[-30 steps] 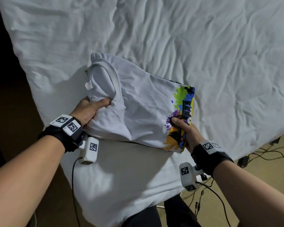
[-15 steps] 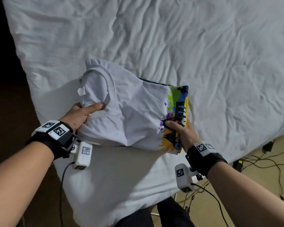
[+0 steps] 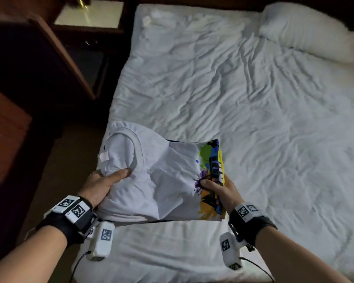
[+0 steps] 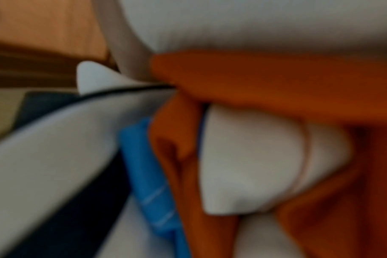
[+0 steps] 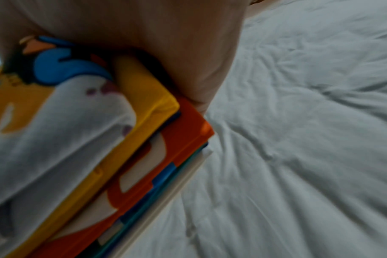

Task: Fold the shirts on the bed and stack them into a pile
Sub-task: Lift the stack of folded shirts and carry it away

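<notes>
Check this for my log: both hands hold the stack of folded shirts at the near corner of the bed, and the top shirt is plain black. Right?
Not quite. In the head view the top shirt is white with a colourful print, not black. Otherwise correct: the left hand and right hand hold the stack at the near corner of the bed.

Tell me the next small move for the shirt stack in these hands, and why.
Probably lower the stack onto the bed and let go. The left hand grips its collar end and the right hand its printed end; the right wrist view shows several folded layers pinched together above the sheet, and no loose shirt is in view.
</notes>
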A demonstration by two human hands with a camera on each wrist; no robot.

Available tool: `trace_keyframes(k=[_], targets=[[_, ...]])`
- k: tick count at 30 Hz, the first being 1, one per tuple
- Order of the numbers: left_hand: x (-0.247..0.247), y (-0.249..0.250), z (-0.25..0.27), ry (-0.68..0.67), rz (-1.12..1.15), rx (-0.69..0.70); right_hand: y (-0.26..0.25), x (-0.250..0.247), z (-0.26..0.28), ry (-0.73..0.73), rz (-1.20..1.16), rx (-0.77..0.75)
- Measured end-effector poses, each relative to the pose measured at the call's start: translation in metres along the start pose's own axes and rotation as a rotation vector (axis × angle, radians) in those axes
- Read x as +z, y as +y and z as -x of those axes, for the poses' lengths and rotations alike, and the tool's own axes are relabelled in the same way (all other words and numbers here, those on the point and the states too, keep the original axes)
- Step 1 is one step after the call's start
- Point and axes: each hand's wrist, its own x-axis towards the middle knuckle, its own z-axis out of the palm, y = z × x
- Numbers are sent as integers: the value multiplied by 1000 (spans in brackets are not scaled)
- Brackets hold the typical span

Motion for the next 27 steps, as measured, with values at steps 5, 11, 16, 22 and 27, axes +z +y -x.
trace_keyframes(k=[5,11,16,22,27], targets=[[-1,9,106,264,69,94,-53,3,26,-248,128,-77],[-14,-8,214,464,174,148,-96,30,63,-504,248,-135],[-40,-44,301,677,328,144,-99,85,105,-711,341,-133],[-78,-125,407,913,493,98,-70,181,174,-987,528,-206],[-102,-187,505,1139,541,74,-20,268,251,-1184,594,-187]])
